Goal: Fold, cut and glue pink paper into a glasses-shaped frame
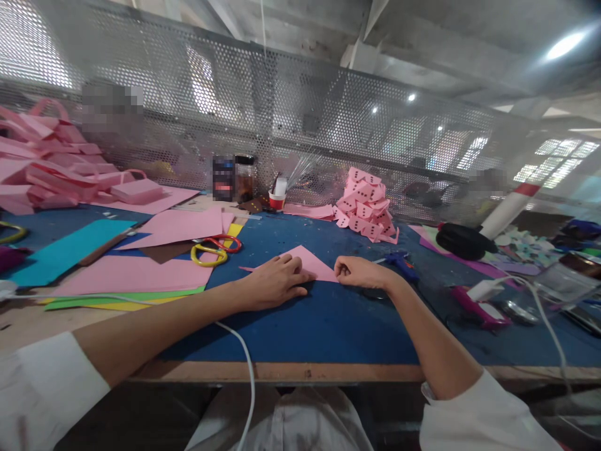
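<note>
The pink paper (313, 262) lies on the blue mat (328, 326), with the left hand (275, 282) pressed flat on it, fingers open, and the right hand (359, 272) pinched shut on its right corner. If the flat hand slid, the sheet could skew and crease crooked (the mat looks slick). No writing is legible.

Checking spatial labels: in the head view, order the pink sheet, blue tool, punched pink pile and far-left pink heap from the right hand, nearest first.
1. Pink sheet, touching the right hand at its fingertips.
2. Blue tool, just right of the wrist.
3. Punched pink pile, behind on the table.
4. Pink heap, far left at the back.
</note>
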Available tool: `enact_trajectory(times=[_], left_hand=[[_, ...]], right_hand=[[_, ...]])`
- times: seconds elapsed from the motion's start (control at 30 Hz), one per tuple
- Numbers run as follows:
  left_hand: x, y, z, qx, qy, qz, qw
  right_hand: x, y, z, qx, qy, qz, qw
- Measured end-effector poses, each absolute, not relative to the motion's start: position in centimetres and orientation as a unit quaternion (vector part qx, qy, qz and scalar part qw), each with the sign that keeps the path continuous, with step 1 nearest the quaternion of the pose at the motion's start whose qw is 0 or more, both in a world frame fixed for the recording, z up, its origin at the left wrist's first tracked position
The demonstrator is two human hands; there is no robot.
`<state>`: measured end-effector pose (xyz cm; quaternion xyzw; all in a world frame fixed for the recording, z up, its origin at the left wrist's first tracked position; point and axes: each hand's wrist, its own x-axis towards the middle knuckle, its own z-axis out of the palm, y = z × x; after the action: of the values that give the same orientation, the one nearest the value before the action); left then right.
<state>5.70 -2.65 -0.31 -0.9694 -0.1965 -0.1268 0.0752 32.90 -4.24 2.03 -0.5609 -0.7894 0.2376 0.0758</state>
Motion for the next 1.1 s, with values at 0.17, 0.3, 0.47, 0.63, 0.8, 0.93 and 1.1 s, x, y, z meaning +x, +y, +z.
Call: enact_trajectory(times=[0.17, 0.3, 0.47, 0.63, 0.8, 0.93, 1.1], left_hand=[[5.7, -2.7, -0.3, -0.969, -0.196, -0.13, 0.078], [5.7, -2.7, -0.3, -0.969, -0.197, -0.125, 0.079], [5.7, -2.7, -0.2, -0.97, -0.197, -0.121, 0.077], [5.7, -2.8, -0.2, -0.97, -0.198, -0.12, 0.079], [5.6, -2.7, -0.2, -0.969, -0.199, -0.121, 0.077], [5.6, -2.7, -0.2, -0.97, -0.196, -0.12, 0.075], [5.7, -2.8, -0.2, -0.969, -0.2, -0.122, 0.077]], right_hand=[[32.7, -4.4, 2.4, -0.564, -0.788, 0.236, 0.07], [32.6, -4.5, 2.6, -0.563, -0.789, 0.239, 0.065], [33.1, -4.6, 2.8, -0.556, -0.792, 0.243, 0.058], [33.3, -4.8, 3.2, -0.558, -0.791, 0.245, 0.051], [33.2, -4.9, 3.6, -0.557, -0.79, 0.253, 0.046], [33.4, -4.8, 3.5, -0.554, -0.79, 0.259, 0.044], [33.8, -4.5, 3.1, -0.543, -0.795, 0.266, 0.046]])
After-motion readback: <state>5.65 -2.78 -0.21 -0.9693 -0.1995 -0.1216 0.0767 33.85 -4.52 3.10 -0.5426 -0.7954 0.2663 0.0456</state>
